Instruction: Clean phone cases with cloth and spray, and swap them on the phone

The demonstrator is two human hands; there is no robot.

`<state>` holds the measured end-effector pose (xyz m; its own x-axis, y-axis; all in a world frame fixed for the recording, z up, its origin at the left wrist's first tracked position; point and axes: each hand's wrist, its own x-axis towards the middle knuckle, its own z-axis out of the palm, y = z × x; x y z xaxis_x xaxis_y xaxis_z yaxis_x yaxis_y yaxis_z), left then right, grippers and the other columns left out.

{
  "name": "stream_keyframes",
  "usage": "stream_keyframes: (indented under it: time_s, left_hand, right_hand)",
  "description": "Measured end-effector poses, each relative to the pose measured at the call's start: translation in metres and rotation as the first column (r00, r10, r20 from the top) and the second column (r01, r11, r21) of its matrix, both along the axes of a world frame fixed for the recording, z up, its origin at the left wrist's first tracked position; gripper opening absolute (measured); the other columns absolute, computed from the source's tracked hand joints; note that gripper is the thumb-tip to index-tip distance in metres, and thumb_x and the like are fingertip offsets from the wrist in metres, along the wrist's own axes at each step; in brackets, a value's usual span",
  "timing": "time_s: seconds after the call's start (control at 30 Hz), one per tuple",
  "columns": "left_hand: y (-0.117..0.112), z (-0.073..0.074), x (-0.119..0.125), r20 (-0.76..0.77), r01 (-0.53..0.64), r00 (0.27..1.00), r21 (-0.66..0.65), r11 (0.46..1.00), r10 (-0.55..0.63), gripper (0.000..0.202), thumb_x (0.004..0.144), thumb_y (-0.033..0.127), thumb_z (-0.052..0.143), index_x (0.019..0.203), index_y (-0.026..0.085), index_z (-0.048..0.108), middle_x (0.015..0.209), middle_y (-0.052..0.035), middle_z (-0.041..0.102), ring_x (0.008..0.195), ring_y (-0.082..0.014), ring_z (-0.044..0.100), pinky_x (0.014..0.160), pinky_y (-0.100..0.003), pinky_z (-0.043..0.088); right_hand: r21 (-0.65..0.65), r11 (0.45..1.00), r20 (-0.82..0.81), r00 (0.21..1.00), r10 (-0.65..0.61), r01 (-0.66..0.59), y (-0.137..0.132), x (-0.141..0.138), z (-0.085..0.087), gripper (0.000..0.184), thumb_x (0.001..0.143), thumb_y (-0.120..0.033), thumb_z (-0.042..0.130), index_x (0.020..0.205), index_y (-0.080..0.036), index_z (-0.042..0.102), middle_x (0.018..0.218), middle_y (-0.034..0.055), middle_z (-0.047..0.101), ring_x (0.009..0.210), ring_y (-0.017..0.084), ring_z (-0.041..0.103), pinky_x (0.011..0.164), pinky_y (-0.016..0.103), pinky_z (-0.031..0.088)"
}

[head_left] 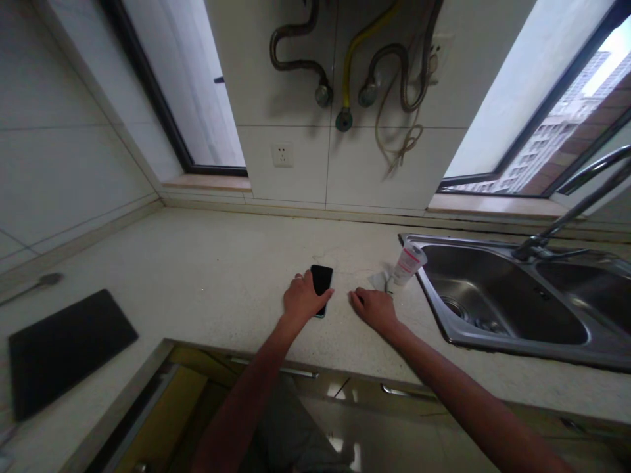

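- The left hand (302,299) lies palm down over the near end of a dark phone (322,279), which rests flat on the pale desk (221,263).
- Its grip is loosely bent, with the fingers along the phone's left edge. The view does not show whether they clasp the phone or only rest on it.
- The far end of the phone sticks out beyond the grip, screen up and dark.
- The right hand (374,307) rests on the desk just right of the left grip, apart from the phone. Its fingers are lightly curled and nothing shows in them.
- Just beyond the right grip lies a crumpled wipe (379,281). Past that, a white tube (408,263) leans at the corner of the steel sink (444,322).
- Well to the left of both grips lie a black board (64,345) and a spoon (42,282).
- Judgement on handling: the phone is thin, smooth and flat on a hard top, so a press from above alone would tend to let it slide.
- A firm hold would likely need the thumb on one long edge and the fingertips on the other, low by the desk.
- The free hand could steady the far end.
- The sink's edge lies well to the right, so the risk of the phone slipping in seems small so long as it stays on the left hand's side.
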<state>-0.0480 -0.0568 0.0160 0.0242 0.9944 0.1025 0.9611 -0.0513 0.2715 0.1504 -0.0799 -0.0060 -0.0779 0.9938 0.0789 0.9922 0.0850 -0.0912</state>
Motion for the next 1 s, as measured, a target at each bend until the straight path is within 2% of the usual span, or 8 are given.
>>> stream_keyframes:
  time_s: [0.13,0.3,0.57,0.73,0.8,0.83,0.93,1.0]
  left_hand:
    - [0.010,-0.003,0.006,-0.014,-0.013,1.000,-0.017,1.000,0.013,0.084,0.075,0.063,0.065,0.140,0.012,0.045,0.122,-0.0209,0.059,0.112,-0.0337,0.062,0.088,-0.039,0.050]
    - [0.018,-0.010,0.006,0.014,-0.025,1.000,0.012,1.000,0.025,0.096,0.072,0.059,0.066,0.145,0.004,0.037,0.121,-0.0245,0.060,0.112,-0.0351,0.062,0.090,-0.041,0.049]
    - [0.013,-0.009,0.001,0.083,-0.050,0.995,0.021,0.999,0.048,0.068,0.071,0.058,0.067,0.117,0.009,0.059,0.112,-0.0204,0.063,0.105,-0.0323,0.064,0.087,-0.038,0.051]
    - [0.020,-0.004,-0.012,0.287,-0.045,0.957,-0.018,0.999,0.048,0.052,0.077,0.052,0.066,0.110,0.013,0.062,0.114,-0.0171,0.062,0.107,-0.0290,0.064,0.090,-0.037,0.049]
    - [0.026,-0.005,-0.018,0.437,-0.039,0.899,0.006,0.999,0.032,0.048,0.078,0.044,0.067,0.113,0.013,0.060,0.117,-0.0162,0.061,0.115,-0.0272,0.059,0.098,-0.035,0.045]
    - [0.029,-0.006,-0.020,0.530,-0.046,0.847,0.016,0.999,0.031,0.047,0.077,0.040,0.069,0.114,0.014,0.058,0.119,-0.0153,0.061,0.117,-0.0255,0.058,0.100,-0.034,0.044]
    - [0.034,-0.011,-0.024,0.780,-0.066,0.626,0.053,0.996,0.000,0.049,0.075,0.034,0.071,0.117,0.018,0.052,0.119,-0.0106,0.061,0.112,-0.0217,0.059,0.099,-0.035,0.046]
    - [0.035,-0.014,-0.024,0.857,-0.067,0.514,0.083,0.994,-0.037,0.052,0.072,0.034,0.073,0.115,0.019,0.049,0.114,-0.0088,0.061,0.105,-0.0217,0.061,0.096,-0.037,0.047]
  right_hand:
    - [-0.011,1.000,0.000,1.000,-0.006,0.006,0.001,0.000,0.000,0.046,0.103,-0.046,0.035,0.092,-0.020,0.072,0.089,0.0094,0.078,0.080,0.021,0.072,0.061,0.028,0.031]
    - [-0.011,1.000,0.003,1.000,-0.017,0.017,0.002,0.001,0.000,0.047,0.103,-0.047,0.035,0.092,-0.021,0.073,0.088,0.0092,0.078,0.079,0.021,0.072,0.060,0.028,0.029]
    - [-0.013,1.000,0.012,1.000,-0.027,0.027,0.001,0.000,0.002,0.047,0.103,-0.047,0.035,0.092,-0.022,0.073,0.088,0.0086,0.078,0.078,0.021,0.071,0.059,0.028,0.028]
    - [-0.014,0.999,0.013,0.999,-0.029,0.029,0.002,0.000,0.001,0.047,0.103,-0.047,0.035,0.092,-0.022,0.074,0.087,0.0085,0.078,0.078,0.021,0.072,0.059,0.029,0.027]
    - [-0.013,1.000,0.014,0.999,-0.028,0.029,0.002,0.001,0.001,0.047,0.103,-0.047,0.035,0.092,-0.022,0.073,0.087,0.0087,0.078,0.077,0.021,0.071,0.059,0.029,0.027]
    - [-0.013,1.000,0.013,1.000,-0.027,0.027,0.002,0.001,0.001,0.047,0.103,-0.047,0.035,0.092,-0.022,0.073,0.087,0.0087,0.078,0.077,0.020,0.071,0.059,0.029,0.028]
    - [-0.013,1.000,0.009,1.000,-0.025,0.025,0.001,0.001,0.002,0.047,0.103,-0.046,0.035,0.092,-0.022,0.073,0.088,0.0084,0.078,0.077,0.020,0.071,0.059,0.028,0.028]
    - [-0.011,1.000,0.008,1.000,-0.025,0.025,0.001,0.001,0.003,0.046,0.103,-0.046,0.036,0.091,-0.022,0.073,0.087,0.0081,0.078,0.077,0.020,0.071,0.059,0.028,0.028]
